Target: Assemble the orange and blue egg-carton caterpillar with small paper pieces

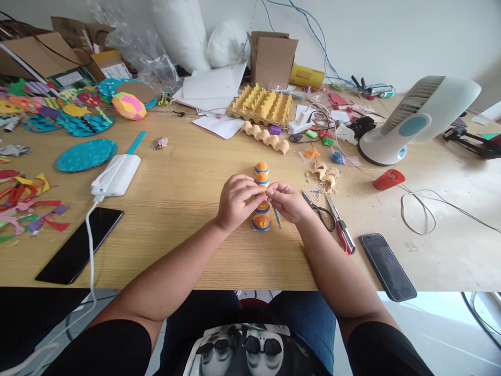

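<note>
A row of egg-carton cups (262, 222), orange with blue bands, runs away from me on the table. The nearest cups carry small yellow ring-shaped details. Over the middle of the row, my left hand (238, 202) and my right hand (288, 201) meet, fingertips pinched together. Whatever lies between the fingertips is too small or too hidden to name, and the hands partly cover the cups behind. A thin blue stick (278, 218) lies beside the row, just under my right hand.
Scissors (325, 216), a red utility knife (341, 230) and a phone (387, 265) lie right of my hands. A white fan (415, 122) and red cup-like cylinder (389, 179) stand farther right. Leftward are a power bank (117, 175), dark tablet (80, 245) and paper scraps; egg trays (261, 107) sit behind.
</note>
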Motion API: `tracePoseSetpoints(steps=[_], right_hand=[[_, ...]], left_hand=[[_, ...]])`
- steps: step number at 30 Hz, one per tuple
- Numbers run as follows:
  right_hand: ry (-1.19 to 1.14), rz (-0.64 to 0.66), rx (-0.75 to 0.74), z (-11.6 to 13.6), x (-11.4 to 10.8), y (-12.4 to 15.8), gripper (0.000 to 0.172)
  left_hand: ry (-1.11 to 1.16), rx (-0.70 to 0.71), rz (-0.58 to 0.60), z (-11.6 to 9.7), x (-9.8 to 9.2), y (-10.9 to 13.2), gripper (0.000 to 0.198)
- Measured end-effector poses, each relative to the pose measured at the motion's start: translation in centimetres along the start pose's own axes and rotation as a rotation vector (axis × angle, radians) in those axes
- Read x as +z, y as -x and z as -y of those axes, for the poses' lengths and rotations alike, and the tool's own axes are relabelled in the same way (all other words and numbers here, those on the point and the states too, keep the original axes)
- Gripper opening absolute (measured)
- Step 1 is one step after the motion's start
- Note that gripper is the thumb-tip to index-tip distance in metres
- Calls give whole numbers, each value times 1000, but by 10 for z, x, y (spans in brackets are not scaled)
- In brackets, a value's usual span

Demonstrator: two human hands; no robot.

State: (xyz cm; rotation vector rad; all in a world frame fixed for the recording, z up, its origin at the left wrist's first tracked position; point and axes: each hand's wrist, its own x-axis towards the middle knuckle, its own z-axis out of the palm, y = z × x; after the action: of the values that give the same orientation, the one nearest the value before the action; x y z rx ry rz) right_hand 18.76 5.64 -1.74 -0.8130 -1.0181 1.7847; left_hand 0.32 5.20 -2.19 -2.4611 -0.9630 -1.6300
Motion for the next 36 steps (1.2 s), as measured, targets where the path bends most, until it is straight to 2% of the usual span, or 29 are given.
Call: tracePoseSetpoints(steps=[8,18,24,28,33,36], right_hand=[[64,37,22,2,-1,1,40],[73,9,42,1,-2,1,41],[39,5,46,3,-3,2,38],[23,-40,40,5,-6,0,34],[-91,-165,3,12,-12,-3,31],[-162,-235,-22,15,-15,-4,28]], left_hand=[[5,-13,-29,3,0,2,5],[9,-58,36,3,0,2,11],[6,-54,-2,2,-1,0,6],[43,-153,-23,1,-1,0,9],[136,-366,-177,8,-1,1,12],[208,-464,-211,13,0,2,12]])
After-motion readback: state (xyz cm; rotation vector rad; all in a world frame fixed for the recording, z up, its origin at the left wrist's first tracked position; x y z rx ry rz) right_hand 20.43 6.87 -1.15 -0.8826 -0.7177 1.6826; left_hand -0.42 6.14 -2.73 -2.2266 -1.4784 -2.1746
